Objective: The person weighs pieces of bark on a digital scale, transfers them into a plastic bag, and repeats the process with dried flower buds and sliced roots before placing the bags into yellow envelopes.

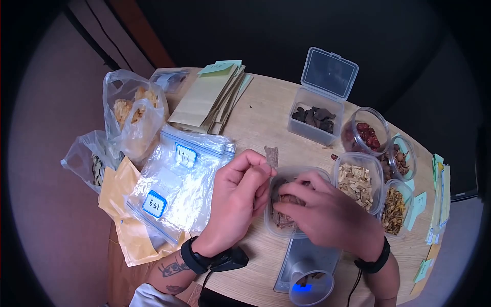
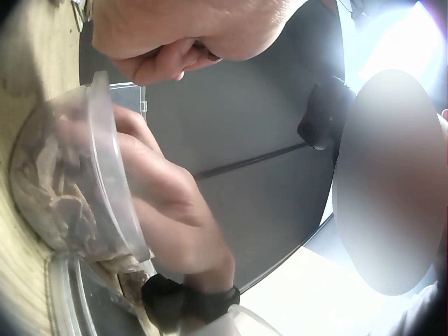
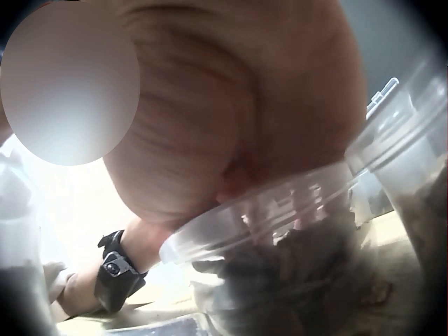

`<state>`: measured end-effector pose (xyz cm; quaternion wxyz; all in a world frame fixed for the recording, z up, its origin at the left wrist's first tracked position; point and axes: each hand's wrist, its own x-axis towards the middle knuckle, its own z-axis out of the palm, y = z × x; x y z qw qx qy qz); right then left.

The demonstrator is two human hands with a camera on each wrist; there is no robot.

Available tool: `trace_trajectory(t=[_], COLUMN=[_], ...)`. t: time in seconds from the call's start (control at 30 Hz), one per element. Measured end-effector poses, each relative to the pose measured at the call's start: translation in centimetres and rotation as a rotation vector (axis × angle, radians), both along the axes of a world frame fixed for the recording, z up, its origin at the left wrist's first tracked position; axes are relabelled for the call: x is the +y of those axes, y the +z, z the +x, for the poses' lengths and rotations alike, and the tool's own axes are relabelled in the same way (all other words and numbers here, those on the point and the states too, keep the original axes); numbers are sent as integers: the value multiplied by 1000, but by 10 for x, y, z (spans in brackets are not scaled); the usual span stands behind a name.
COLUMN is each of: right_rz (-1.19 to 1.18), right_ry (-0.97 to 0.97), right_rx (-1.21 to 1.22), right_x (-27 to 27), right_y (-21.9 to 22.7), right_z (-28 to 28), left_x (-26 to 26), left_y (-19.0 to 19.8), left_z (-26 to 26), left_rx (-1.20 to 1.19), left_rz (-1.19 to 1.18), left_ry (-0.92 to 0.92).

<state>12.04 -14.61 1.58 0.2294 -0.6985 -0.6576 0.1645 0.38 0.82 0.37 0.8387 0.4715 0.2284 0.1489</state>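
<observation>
My left hand (image 1: 240, 192) is raised beside the rim of a clear plastic tub (image 1: 269, 227), its thumb and forefinger pinching a flat, brown, bark-like strip (image 1: 271, 155) that sticks up past the fingers. The other left fingers are folded toward the palm. My right hand (image 1: 327, 215) reaches down into the tub from the right. Its fingers are spread among brown bark-like pieces (image 1: 282, 220), and the pieces partly hide the fingertips. In the right wrist view, those fingers (image 3: 301, 206) show through the tub wall.
Below the tub lies a digital scale (image 1: 302, 253), a small clear cup (image 1: 330, 289) with brown bits over its display. Tubs of pale slices (image 1: 355, 184), red dates (image 1: 368, 135) and dark pieces (image 1: 317, 117) stand rightward. Labelled zip bags (image 1: 174, 179) and paper envelopes (image 1: 204, 100) lie left.
</observation>
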Motion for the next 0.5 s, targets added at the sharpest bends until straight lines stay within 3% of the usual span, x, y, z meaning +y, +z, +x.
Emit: trace_trajectory(t=[0.07,0.27,0.5], right_rz=[84,-79,71], right_ry=[34,-7,-95], right_rx=[-83,-37,42], right_x=[0,-3,-3], right_y=[-7,3,-1], right_z=[-1,-1,-2], left_x=[0,-4,-5], left_y=[0,1,1], left_z=[0,1,2], left_rx=[0,32,34], left_rz=[6,4,4], left_ry=[0,-26,-29])
